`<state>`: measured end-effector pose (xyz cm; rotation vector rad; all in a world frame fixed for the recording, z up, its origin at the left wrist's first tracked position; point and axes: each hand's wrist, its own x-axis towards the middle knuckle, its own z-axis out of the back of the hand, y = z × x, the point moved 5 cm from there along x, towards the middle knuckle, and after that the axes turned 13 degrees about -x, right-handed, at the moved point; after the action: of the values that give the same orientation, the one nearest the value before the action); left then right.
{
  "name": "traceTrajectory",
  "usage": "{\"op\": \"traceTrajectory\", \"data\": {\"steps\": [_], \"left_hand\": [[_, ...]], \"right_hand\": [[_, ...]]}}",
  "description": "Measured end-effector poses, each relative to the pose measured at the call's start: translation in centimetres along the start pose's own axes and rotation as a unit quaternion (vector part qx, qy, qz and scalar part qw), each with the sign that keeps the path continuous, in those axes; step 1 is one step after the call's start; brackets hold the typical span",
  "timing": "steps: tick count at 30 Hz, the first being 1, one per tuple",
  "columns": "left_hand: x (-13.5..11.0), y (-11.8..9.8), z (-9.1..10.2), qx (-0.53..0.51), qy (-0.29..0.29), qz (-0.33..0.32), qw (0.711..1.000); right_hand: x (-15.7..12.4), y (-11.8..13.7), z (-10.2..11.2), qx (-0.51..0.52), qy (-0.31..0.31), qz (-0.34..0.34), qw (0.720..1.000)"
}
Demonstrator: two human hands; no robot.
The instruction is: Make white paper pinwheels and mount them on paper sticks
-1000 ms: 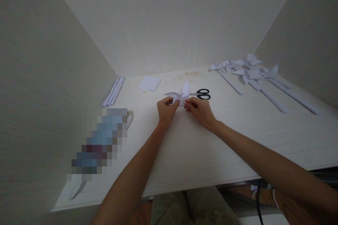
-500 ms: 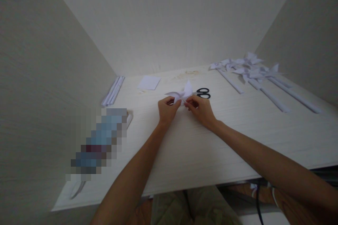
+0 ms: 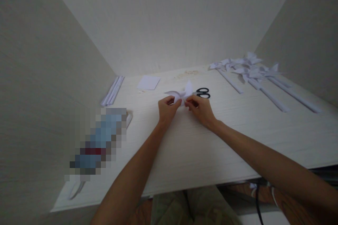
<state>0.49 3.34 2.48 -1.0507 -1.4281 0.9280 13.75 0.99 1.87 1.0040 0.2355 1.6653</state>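
Pinching from both sides, the left hand [image 3: 167, 107] and the right hand [image 3: 201, 109] meet at the near edge of a white paper pinwheel [image 3: 182, 95]. Each grip is narrow, fingertips closed on the folded paper where the flaps come together. The pinwheel sits at the middle of the desk [image 3: 198, 147], just above its surface; whether its underside touches the top cannot be told. Its spread runs mostly left to right across the desk. One pointed flap sticks out to the left past the left hand's fingers, and another stands up and points away from the person, toward the back wall.

Black-handled scissors [image 3: 203, 93] lie just behind the right hand, handles to the right. A flat paper square [image 3: 148, 82] rests farther back on the left, and a bundle of rolled paper sticks [image 3: 113, 90] lies along the left wall. Well apart, at the back right corner, finished pinwheels [image 3: 246, 67] lie in a cluster, their long stems pointing toward the near right.
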Motion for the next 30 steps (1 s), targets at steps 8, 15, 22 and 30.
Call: {"op": "traceTrajectory", "data": {"steps": [8,15,22,30], "left_hand": [[-0.01,-0.05,0.06,0.019,0.003,-0.003,1.0],[-0.06,0.01,-0.04,0.014,0.017,0.0,1.0],[0.06,-0.12,0.15,0.04,-0.001,-0.017,0.999],[0.18,-0.09,0.68,0.06,-0.037,-0.026,0.997]], "right_hand": [[-0.03,0.14,0.1,0.003,0.005,0.0,1.0],[-0.03,0.11,0.19,-0.001,-0.004,0.003,1.0],[0.01,0.1,-0.07,0.002,-0.001,0.008,1.0],[-0.09,-0.27,-0.26,0.046,0.006,-0.014,0.999]]}}
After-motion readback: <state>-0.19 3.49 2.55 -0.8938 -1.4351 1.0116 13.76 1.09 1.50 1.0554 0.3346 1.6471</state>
